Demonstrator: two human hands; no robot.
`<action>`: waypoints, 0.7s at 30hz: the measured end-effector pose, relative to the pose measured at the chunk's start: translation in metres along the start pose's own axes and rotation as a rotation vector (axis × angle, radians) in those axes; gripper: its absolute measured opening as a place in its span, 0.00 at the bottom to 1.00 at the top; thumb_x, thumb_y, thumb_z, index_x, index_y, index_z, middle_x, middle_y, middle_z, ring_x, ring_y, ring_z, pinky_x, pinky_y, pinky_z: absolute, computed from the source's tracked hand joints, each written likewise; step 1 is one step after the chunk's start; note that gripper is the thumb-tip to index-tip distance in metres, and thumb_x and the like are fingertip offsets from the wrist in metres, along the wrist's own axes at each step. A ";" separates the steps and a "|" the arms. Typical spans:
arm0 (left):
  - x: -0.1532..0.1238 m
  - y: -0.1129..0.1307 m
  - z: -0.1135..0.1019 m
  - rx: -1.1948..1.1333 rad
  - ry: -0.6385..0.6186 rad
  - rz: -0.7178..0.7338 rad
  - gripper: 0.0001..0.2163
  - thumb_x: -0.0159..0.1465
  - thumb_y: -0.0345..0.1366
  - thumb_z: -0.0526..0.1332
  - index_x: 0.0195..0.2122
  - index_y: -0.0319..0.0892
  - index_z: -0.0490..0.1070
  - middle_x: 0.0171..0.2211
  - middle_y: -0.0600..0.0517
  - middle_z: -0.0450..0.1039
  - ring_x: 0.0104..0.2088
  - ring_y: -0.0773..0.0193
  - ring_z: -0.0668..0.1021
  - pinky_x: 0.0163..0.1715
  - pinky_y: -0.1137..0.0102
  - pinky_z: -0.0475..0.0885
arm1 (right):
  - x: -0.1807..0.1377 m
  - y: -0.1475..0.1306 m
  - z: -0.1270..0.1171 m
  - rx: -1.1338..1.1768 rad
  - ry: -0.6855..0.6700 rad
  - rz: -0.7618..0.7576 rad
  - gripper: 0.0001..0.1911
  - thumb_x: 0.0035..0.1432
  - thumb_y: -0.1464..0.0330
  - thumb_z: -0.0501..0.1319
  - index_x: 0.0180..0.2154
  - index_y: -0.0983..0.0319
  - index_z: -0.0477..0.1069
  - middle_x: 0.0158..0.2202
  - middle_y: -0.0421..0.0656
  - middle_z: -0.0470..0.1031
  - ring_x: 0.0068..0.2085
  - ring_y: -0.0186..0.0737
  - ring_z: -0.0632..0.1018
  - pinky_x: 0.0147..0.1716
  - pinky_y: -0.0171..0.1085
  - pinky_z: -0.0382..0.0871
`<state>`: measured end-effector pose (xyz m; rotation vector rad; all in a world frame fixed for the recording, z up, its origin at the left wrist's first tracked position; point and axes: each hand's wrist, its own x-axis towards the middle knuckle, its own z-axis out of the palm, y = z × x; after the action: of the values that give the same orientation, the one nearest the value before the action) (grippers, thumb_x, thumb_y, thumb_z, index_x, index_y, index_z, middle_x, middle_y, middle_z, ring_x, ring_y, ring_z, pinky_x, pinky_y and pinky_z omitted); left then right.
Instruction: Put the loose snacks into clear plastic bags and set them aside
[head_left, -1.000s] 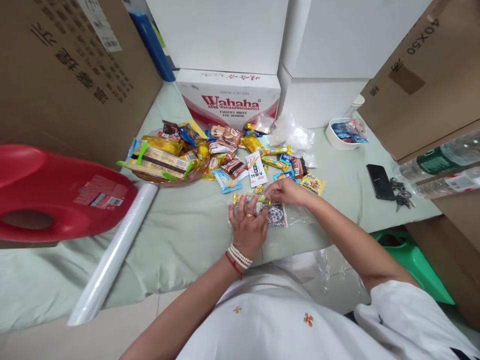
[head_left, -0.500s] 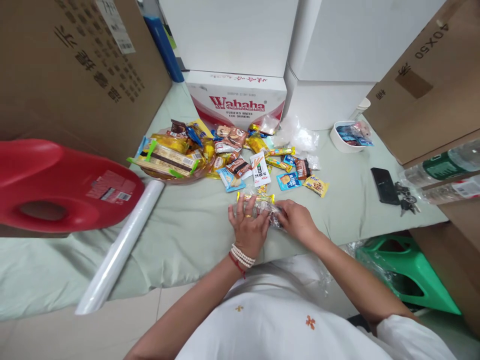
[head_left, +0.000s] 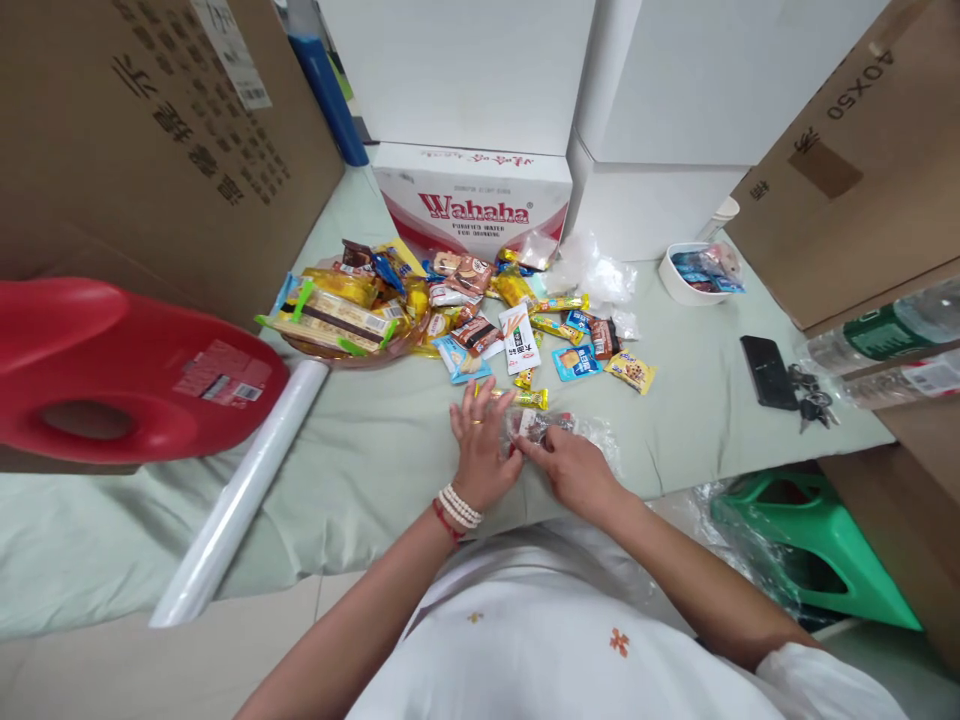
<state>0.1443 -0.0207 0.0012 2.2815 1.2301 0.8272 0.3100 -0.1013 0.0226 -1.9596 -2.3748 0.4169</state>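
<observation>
A clear plastic bag (head_left: 581,430) holding a few wrapped snacks lies on the pale green cloth (head_left: 360,460) near its front edge. My left hand (head_left: 480,450) lies flat beside the bag's left end, fingers stretched out, with a ring and a bead bracelet on it. My right hand (head_left: 566,470) pinches the bag's left end with thumb and forefinger. A yellow snack bar (head_left: 525,397) lies just beyond the bag.
A pile of wrapped snacks (head_left: 450,310) spreads behind, partly on a tray (head_left: 337,352). A film roll (head_left: 240,500) and red jug (head_left: 112,370) sit left; a white bowl (head_left: 686,275), phone (head_left: 769,372), keys (head_left: 817,408) and bottles (head_left: 885,335) right. Boxes ring the back. A green stool (head_left: 810,550) stands low right.
My left hand has slid off the bag to its left and flattened. My right hand came back from the snack pile to the bag's left end and now pinches it.
</observation>
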 end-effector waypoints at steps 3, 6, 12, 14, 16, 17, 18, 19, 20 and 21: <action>0.004 -0.012 -0.020 0.015 -0.137 0.120 0.15 0.58 0.34 0.60 0.44 0.53 0.79 0.52 0.50 0.79 0.70 0.43 0.62 0.69 0.35 0.35 | 0.002 0.000 -0.002 0.022 0.001 0.009 0.26 0.70 0.72 0.54 0.64 0.47 0.70 0.42 0.47 0.72 0.38 0.44 0.72 0.34 0.37 0.60; -0.003 -0.038 -0.041 0.068 -0.247 0.171 0.08 0.58 0.32 0.59 0.24 0.49 0.75 0.31 0.53 0.78 0.57 0.47 0.75 0.69 0.36 0.37 | 0.002 0.005 -0.003 0.116 -0.012 0.009 0.29 0.68 0.76 0.54 0.66 0.48 0.68 0.43 0.47 0.70 0.38 0.43 0.71 0.35 0.36 0.61; -0.014 -0.068 -0.053 0.097 0.091 -0.205 0.11 0.66 0.39 0.55 0.37 0.46 0.78 0.40 0.43 0.76 0.48 0.48 0.75 0.56 0.47 0.68 | -0.005 0.021 0.005 0.377 0.090 -0.131 0.30 0.66 0.78 0.52 0.67 0.57 0.66 0.43 0.46 0.68 0.40 0.42 0.71 0.42 0.38 0.68; -0.008 -0.057 -0.042 0.188 0.147 -0.287 0.15 0.67 0.44 0.57 0.46 0.43 0.78 0.51 0.38 0.74 0.58 0.41 0.70 0.58 0.41 0.65 | -0.006 0.021 0.006 0.403 0.093 -0.133 0.28 0.66 0.77 0.52 0.64 0.57 0.70 0.41 0.46 0.67 0.40 0.42 0.70 0.41 0.38 0.68; -0.002 -0.041 -0.032 0.237 0.083 -0.268 0.12 0.64 0.45 0.62 0.42 0.44 0.79 0.59 0.36 0.70 0.65 0.34 0.63 0.60 0.36 0.61 | -0.006 0.020 0.005 0.410 0.081 -0.119 0.26 0.67 0.76 0.52 0.61 0.56 0.73 0.40 0.45 0.67 0.39 0.41 0.70 0.40 0.37 0.67; 0.000 -0.033 -0.028 0.228 0.047 -0.246 0.09 0.62 0.43 0.64 0.36 0.44 0.78 0.59 0.38 0.70 0.66 0.33 0.62 0.60 0.37 0.61 | -0.005 0.020 0.004 0.413 0.075 -0.111 0.25 0.67 0.76 0.52 0.60 0.56 0.75 0.40 0.45 0.66 0.39 0.41 0.69 0.39 0.37 0.67; 0.001 -0.026 -0.027 0.192 0.023 -0.232 0.07 0.61 0.41 0.65 0.32 0.44 0.77 0.58 0.39 0.71 0.65 0.34 0.64 0.59 0.39 0.63 | -0.005 0.019 0.003 0.417 0.071 -0.105 0.25 0.67 0.76 0.52 0.59 0.56 0.76 0.39 0.44 0.66 0.38 0.41 0.69 0.39 0.37 0.67; 0.001 -0.020 -0.027 0.134 0.005 -0.230 0.06 0.60 0.39 0.65 0.29 0.44 0.75 0.54 0.41 0.74 0.61 0.39 0.70 0.56 0.45 0.67 | -0.005 0.019 0.003 0.424 0.069 -0.101 0.25 0.67 0.77 0.52 0.58 0.56 0.76 0.39 0.44 0.66 0.38 0.40 0.69 0.39 0.36 0.66; 0.001 -0.015 -0.030 0.061 -0.011 -0.241 0.06 0.61 0.38 0.64 0.28 0.44 0.73 0.48 0.43 0.76 0.53 0.45 0.75 0.51 0.51 0.71 | -0.004 0.020 0.003 0.434 0.071 -0.099 0.25 0.66 0.77 0.52 0.57 0.56 0.77 0.39 0.44 0.65 0.38 0.40 0.68 0.39 0.36 0.66; 0.002 -0.009 -0.033 -0.015 -0.028 -0.261 0.07 0.62 0.38 0.63 0.28 0.44 0.72 0.40 0.46 0.77 0.44 0.52 0.78 0.45 0.58 0.73 | -0.004 0.020 0.004 0.447 0.078 -0.102 0.25 0.65 0.78 0.52 0.57 0.56 0.77 0.39 0.44 0.65 0.38 0.40 0.68 0.39 0.36 0.66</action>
<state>0.1174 -0.0121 0.0204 2.0553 1.4636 0.7043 0.3293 -0.1026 0.0146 -1.6174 -2.0908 0.7714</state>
